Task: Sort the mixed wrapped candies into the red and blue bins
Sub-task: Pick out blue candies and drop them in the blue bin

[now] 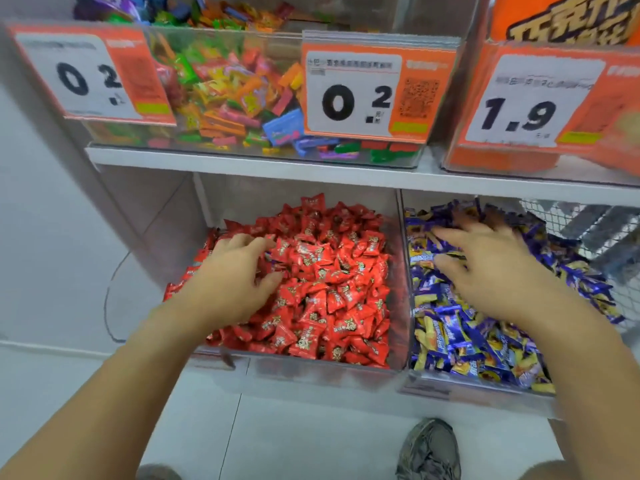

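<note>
Two hands work separate bins, likely hunting strays; the left hand curls loosely into the red candies of the red bin; the right hand lies spread, fingers straight, on the blue candies of the blue bin.

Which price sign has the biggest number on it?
The sign on the right, above the blue candy bin. It reads 1.9, while the other two signs both start 0.2.

I see a white shelf carrying a clear bin of mixed candies and an orange-tagged box. Below it, the red bin and blue bin sit side by side, touching.
</note>
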Available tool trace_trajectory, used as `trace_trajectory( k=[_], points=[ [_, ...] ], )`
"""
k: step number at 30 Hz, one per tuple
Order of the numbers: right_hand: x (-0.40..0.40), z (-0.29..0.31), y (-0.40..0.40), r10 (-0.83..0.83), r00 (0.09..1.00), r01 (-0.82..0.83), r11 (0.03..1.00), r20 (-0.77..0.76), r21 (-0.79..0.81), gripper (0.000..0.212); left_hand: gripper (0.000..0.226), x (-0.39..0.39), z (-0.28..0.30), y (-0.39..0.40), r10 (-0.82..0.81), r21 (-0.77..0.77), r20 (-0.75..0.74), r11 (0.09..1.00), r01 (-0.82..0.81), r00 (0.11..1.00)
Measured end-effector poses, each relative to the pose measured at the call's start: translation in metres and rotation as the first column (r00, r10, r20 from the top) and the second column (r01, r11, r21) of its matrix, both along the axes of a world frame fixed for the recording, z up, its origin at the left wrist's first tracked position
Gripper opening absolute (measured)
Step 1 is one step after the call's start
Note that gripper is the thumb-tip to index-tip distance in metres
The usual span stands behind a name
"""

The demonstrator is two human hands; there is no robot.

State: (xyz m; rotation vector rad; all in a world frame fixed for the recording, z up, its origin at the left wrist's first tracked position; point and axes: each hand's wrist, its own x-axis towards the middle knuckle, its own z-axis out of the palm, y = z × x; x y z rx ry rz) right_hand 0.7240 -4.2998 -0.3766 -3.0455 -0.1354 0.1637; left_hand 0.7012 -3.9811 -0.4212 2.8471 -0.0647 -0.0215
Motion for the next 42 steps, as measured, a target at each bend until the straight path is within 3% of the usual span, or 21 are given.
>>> trace_trajectory(
  k=[2,4,6,9,13,16,22,25,27,32,37,39,42],
  points=[
    [-0.011,0.003,0.028,0.093,0.974,-0.120,0.985,0.208,0.125,0.042,0.054,-0.003,-0.001,0.014,-0.006,-0.010,-0.086,1.000,0.005,0.996],
    [-0.021,0.000,0.064,0.187,0.905,-0.297,0.920,0.383,0.254,0.031,0.041,-0.004,-0.001,0.025,-0.010,-0.066,-0.088,0.998,0.004,0.996],
    [-0.027,-0.004,0.099,0.288,0.859,-0.439,0.841,0.424,0.316,0.027,0.024,-0.005,-0.001,0.033,0.003,-0.121,-0.040,0.993,-0.008,0.999],
    [-0.021,-0.014,0.137,0.425,0.839,-0.534,0.764,0.340,0.362,0.023,0.013,-0.008,-0.004,0.045,0.034,-0.214,0.007,0.976,-0.032,0.999],
    [0.001,-0.023,0.167,0.460,0.851,-0.526,0.740,0.255,0.419,0.027,0.011,-0.009,-0.007,0.060,0.134,-0.339,0.042,0.934,-0.112,0.990],
    [0.018,-0.030,0.188,0.455,0.873,-0.481,0.753,0.174,0.449,0.028,0.006,-0.009,-0.005,0.065,0.210,-0.443,0.039,0.880,-0.171,0.977],
    [0.042,-0.039,0.223,0.500,0.857,-0.417,0.817,-0.127,0.398,0.040,0.009,-0.005,-0.002,0.070,0.276,-0.445,0.005,0.861,-0.246,0.961],
    [0.042,-0.044,0.229,0.494,0.856,-0.379,0.800,-0.152,0.466,0.040,0.012,-0.001,-0.003,0.072,0.337,-0.477,-0.010,0.826,-0.301,0.941],
    [0.042,-0.049,0.231,0.486,0.856,-0.381,0.824,-0.178,0.419,0.041,0.012,0.001,-0.001,0.072,0.336,-0.515,0.012,0.809,-0.282,0.942],
    [0.045,-0.050,0.226,0.427,0.901,-0.359,0.833,-0.077,0.420,0.007,0.019,0.007,0.000,0.070,0.278,-0.654,-0.045,0.718,-0.239,0.959],
    [0.045,-0.034,0.210,0.351,0.937,-0.320,0.844,0.009,0.430,0.019,0.005,0.012,-0.006,0.061,0.154,-0.425,-0.086,0.888,-0.176,0.984],
    [0.048,-0.030,0.203,0.288,0.955,-0.290,0.862,0.070,0.416,0.022,0.012,0.014,-0.008,0.057,0.083,-0.272,-0.150,0.955,-0.122,0.985],
    [0.050,-0.026,0.194,0.266,0.960,-0.277,0.878,0.082,0.390,0.023,0.026,0.018,-0.011,0.059,0.055,-0.216,-0.204,0.971,-0.100,0.977]
  ],
)
